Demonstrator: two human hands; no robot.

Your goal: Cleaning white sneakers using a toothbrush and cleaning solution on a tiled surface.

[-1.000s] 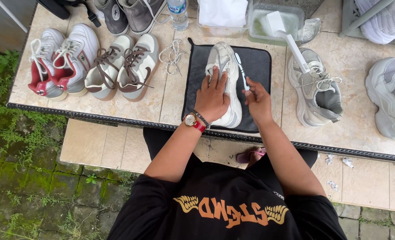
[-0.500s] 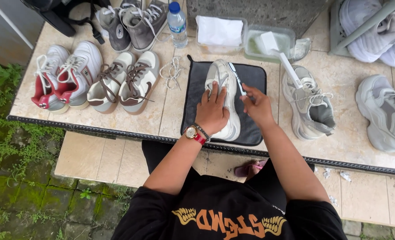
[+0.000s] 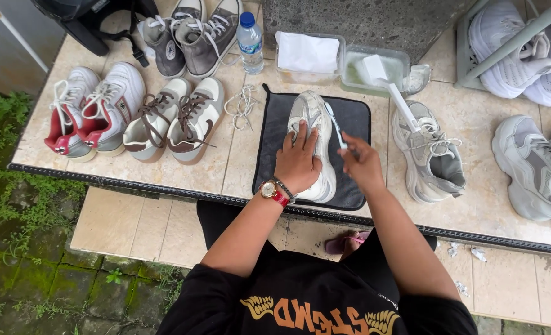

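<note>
**Shoe on mat, both hands on it**

Left to right across the tiled surface (image 3: 238, 167):

- Far left: red-and-white sneaker pair (image 3: 92, 111), just beside it a cream-and-brown pair (image 3: 173, 121). Behind those, a grey high-top pair (image 3: 192, 34) and a black bag (image 3: 86, 22) at the far edge.
- Loose white laces (image 3: 243, 107) lie between the brown pair and the mat. Small water bottle (image 3: 249, 42) stands upright behind them.
- Dark mat (image 3: 275, 149) at centre. White sneaker (image 3: 314, 142) lies on it, toe pointing away.
- Left hand (image 3: 298, 162), watch on the wrist, lies flat with fingers spread on top of the sneaker, pressing it down; not wrapped around it.
- Right hand (image 3: 361, 164) is closed round a slim white brush (image 3: 334, 126), whose head touches the far right side of the sneaker.
- Behind the mat: clear tub with white cloth (image 3: 308, 54), then a tub of greenish liquid (image 3: 375, 71) with a long-handled brush (image 3: 390, 90) leaning out.
- Right of mat: single grey sneaker (image 3: 430, 155), then another grey one (image 3: 536, 170) well apart, at the right edge.
</note>
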